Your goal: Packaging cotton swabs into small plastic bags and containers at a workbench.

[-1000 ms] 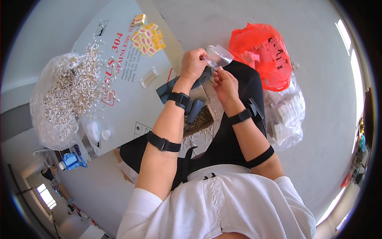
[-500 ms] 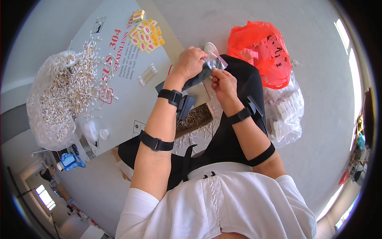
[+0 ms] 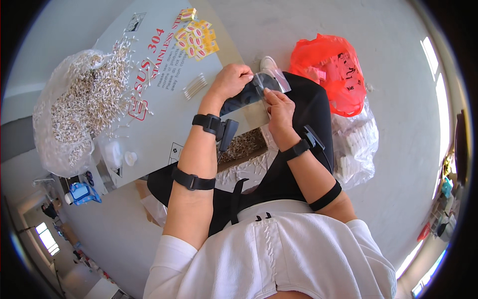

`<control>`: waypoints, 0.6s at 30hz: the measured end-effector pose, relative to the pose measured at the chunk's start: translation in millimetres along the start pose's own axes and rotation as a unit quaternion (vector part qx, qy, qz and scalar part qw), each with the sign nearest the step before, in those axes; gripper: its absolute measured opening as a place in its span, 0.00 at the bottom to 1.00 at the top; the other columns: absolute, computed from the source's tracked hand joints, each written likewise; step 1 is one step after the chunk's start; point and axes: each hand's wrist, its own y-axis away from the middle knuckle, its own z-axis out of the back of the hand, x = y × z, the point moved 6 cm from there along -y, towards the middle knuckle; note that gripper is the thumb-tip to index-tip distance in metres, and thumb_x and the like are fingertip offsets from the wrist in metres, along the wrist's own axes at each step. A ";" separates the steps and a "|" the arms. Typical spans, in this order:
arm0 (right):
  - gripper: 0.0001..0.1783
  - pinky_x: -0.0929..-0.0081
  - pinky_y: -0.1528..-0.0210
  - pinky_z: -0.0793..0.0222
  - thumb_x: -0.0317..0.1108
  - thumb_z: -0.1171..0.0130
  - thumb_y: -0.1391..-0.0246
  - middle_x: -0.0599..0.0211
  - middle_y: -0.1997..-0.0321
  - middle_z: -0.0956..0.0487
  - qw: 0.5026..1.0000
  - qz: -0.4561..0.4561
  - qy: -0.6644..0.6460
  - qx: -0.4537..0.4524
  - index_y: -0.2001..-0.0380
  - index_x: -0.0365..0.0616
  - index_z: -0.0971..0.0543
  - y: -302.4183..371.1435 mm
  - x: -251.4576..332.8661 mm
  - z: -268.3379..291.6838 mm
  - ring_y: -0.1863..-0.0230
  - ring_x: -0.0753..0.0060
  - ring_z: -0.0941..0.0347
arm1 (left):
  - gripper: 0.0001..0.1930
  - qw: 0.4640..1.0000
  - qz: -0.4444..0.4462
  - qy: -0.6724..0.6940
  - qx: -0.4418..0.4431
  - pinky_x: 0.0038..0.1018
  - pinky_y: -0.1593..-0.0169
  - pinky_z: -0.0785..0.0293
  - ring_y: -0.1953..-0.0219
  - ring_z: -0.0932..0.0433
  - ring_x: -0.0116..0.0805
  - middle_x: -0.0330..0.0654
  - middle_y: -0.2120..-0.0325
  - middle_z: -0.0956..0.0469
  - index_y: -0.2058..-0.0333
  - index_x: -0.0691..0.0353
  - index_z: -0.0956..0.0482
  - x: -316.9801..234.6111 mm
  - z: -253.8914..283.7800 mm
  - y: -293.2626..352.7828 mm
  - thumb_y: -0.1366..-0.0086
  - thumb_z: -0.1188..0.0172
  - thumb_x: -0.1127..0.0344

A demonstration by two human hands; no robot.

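A small clear plastic bag (image 3: pixel 261 83) with a pinkish strip at its far end is stretched between my two hands above my dark-clothed leg. My left hand (image 3: pixel 233 82) pinches its left edge between thumb and fingers. From the right, my right hand (image 3: pixel 282 108) grips its near edge, thumb on top. I cannot make out anything inside the bag. To the left of my left hand, a small row of cotton swabs (image 3: pixel 194 86) lies on the table. Below my hands an open cardboard box (image 3: pixel 244 149) holds many loose swabs.
A large clear bag (image 3: pixel 50 114) spills a heap of cotton swabs on the grey printed table (image 3: pixel 154 114). Small yellow-and-white packets (image 3: pixel 198 41) lie at its far edge. To the right stand a red plastic bag (image 3: pixel 308 52) with pink packs and a clear bag of white packs (image 3: pixel 356 144).
The plastic bag, crumpled and shiny before, is now spread flatter between my hands. My left hand has shifted slightly left and down, my right slightly lower. The camera view has tilted a little.
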 end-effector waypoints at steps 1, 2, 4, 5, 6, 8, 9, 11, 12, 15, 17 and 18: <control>0.07 0.85 0.75 0.46 0.28 0.31 0.55 0.78 0.80 0.28 1.000 0.002 0.002 0.000 0.76 0.37 0.19 -3.4 -1.5 2.0 0.79 0.86 0.39 | 0.09 1.000 -0.009 0.019 -0.018 0.33 0.65 0.27 0.73 0.22 0.46 0.50 0.77 0.22 0.69 0.61 0.19 -3.0 -1.3 -1.3 0.43 0.42 0.63; 0.07 0.85 0.76 0.45 0.29 0.32 0.54 0.78 0.80 0.28 1.000 -0.003 0.021 0.002 0.76 0.38 0.19 -7.5 -3.2 4.9 0.79 0.86 0.38 | 0.09 1.000 -0.010 0.021 -0.019 0.33 0.65 0.27 0.73 0.22 0.46 0.50 0.77 0.22 0.69 0.61 0.19 -5.0 -4.1 -3.4 0.43 0.42 0.63; 0.06 0.85 0.76 0.45 0.29 0.33 0.53 0.77 0.80 0.28 0.999 -0.008 0.041 0.005 0.76 0.39 0.20 -9.8 -1.9 7.6 0.79 0.86 0.38 | 0.09 0.998 -0.028 0.051 -0.035 0.32 0.65 0.27 0.72 0.22 0.45 0.49 0.75 0.21 0.69 0.60 0.19 -11.6 -6.3 -6.3 0.44 0.41 0.63; 0.06 0.85 0.77 0.44 0.30 0.34 0.52 0.77 0.81 0.28 0.998 -0.030 0.051 0.007 0.75 0.39 0.20 -8.7 -0.9 7.2 0.80 0.86 0.38 | 0.09 0.998 -0.026 0.051 -0.036 0.32 0.65 0.27 0.72 0.22 0.45 0.49 0.75 0.21 0.69 0.60 0.19 -13.2 -6.0 -6.7 0.44 0.41 0.63; 0.06 0.85 0.78 0.44 0.30 0.34 0.51 0.77 0.81 0.29 0.997 -0.053 0.060 0.010 0.75 0.40 0.20 -7.6 -1.2 6.6 0.80 0.86 0.38 | 0.08 0.999 -0.004 0.025 -0.032 0.33 0.65 0.27 0.71 0.21 0.46 0.49 0.75 0.21 0.69 0.60 0.19 -12.4 -6.1 -7.5 0.45 0.41 0.63; 0.05 0.84 0.79 0.44 0.30 0.35 0.50 0.77 0.81 0.29 0.998 -0.039 0.051 -0.002 0.75 0.41 0.20 -15.4 -2.3 13.2 0.81 0.86 0.38 | 0.08 1.000 0.013 0.002 -0.024 0.34 0.64 0.27 0.70 0.21 0.46 0.49 0.74 0.21 0.70 0.60 0.19 -17.6 -11.0 -12.1 0.46 0.41 0.64; 0.05 0.84 0.81 0.45 0.30 0.36 0.50 0.77 0.81 0.29 0.999 -0.027 0.040 -0.011 0.75 0.41 0.20 -19.9 -1.7 17.4 0.81 0.86 0.39 | 0.07 0.998 0.016 -0.038 -0.038 0.35 0.64 0.26 0.68 0.22 0.47 0.49 0.74 0.21 0.71 0.60 0.19 -21.1 -11.9 -14.0 0.46 0.42 0.65; 0.06 0.85 0.82 0.46 0.31 0.37 0.48 0.77 0.81 0.29 0.998 -0.039 0.049 -0.005 0.76 0.42 0.21 -24.7 -2.5 19.0 0.82 0.86 0.39 | 0.06 0.995 0.023 -0.079 -0.055 0.36 0.63 0.26 0.67 0.22 0.48 0.49 0.73 0.21 0.72 0.60 0.19 -17.3 -16.1 -15.5 0.46 0.42 0.67; 0.07 0.86 0.82 0.47 0.31 0.37 0.48 0.76 0.80 0.28 0.999 -0.041 0.024 -0.001 0.76 0.41 0.22 -27.6 -2.0 19.9 0.82 0.86 0.39 | 0.06 0.990 -0.020 -0.111 -0.088 0.37 0.65 0.27 0.69 0.23 0.49 0.49 0.75 0.21 0.73 0.60 0.19 -22.2 -16.5 -16.4 0.46 0.43 0.66; 0.09 0.87 0.83 0.48 0.31 0.38 0.46 0.75 0.80 0.28 0.999 -0.052 0.009 0.006 0.78 0.42 0.24 -29.2 -0.1 19.4 0.83 0.86 0.40 | 0.07 0.978 -0.057 -0.160 -0.121 0.38 0.66 0.27 0.70 0.23 0.50 0.50 0.76 0.22 0.73 0.60 0.20 -25.8 -17.8 -18.3 0.47 0.44 0.67; 0.09 0.87 0.83 0.48 0.31 0.38 0.47 0.74 0.80 0.27 0.996 -0.082 0.015 0.018 0.77 0.41 0.24 -25.5 -3.0 17.2 0.83 0.86 0.40 | 0.07 0.976 -0.051 -0.176 -0.121 0.39 0.65 0.27 0.69 0.23 0.51 0.50 0.75 0.22 0.74 0.61 0.20 -29.1 -16.1 -21.6 0.48 0.45 0.67; 0.09 0.87 0.83 0.48 0.31 0.38 0.47 0.74 0.80 0.27 0.996 -0.082 0.015 0.017 0.77 0.41 0.24 -25.0 -1.8 17.1 0.83 0.86 0.40 | 0.07 0.979 -0.010 -0.184 -0.085 0.39 0.65 0.27 0.68 0.23 0.50 0.50 0.75 0.22 0.74 0.60 0.20 -24.6 -16.0 -25.1 0.48 0.45 0.67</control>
